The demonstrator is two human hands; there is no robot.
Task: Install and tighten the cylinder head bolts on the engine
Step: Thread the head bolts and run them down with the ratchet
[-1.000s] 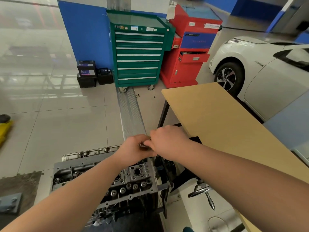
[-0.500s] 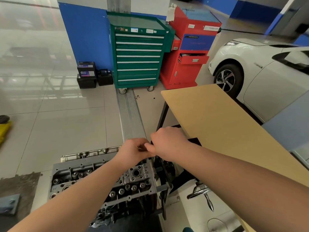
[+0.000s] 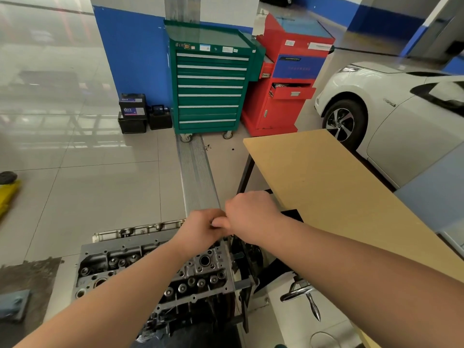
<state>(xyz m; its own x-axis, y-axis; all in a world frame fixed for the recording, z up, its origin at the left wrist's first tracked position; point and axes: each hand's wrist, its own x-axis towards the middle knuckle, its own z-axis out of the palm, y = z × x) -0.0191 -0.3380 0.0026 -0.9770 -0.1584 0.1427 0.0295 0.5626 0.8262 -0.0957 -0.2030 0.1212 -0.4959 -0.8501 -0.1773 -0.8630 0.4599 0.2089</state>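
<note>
Little has changed over the last second: both hands stay bunched together over the far right end of the cylinder head point(image 3: 160, 270), with only a slight shift of the view. The left hand point(image 3: 200, 228) and the right hand point(image 3: 248, 214) touch at the knuckles, the fingers of both curled inward around something small between them. It is probably a bolt or the top of a tool, but the hands hide it, so I cannot tell what they grip. The cylinder head sits low in the view on its stand, under the left forearm, with its valve pockets and bolt holes facing up; no loose bolts show on it. A tan counter point(image 3: 326, 187) stands to the right, well apart from a green tool cabinet point(image 3: 209, 79) and a red cabinet point(image 3: 288, 76) against the far wall, and a white car point(image 3: 401, 116) is parked behind the counter. The step looks like starting or hand-turning a bolt at this end of the head. The main risk is cross-threading if the bolt goes in tilted, since the hands block the view of the hole. A small part could also slip from the pinch and fall into an open pocket of the head or down to the floor.
</note>
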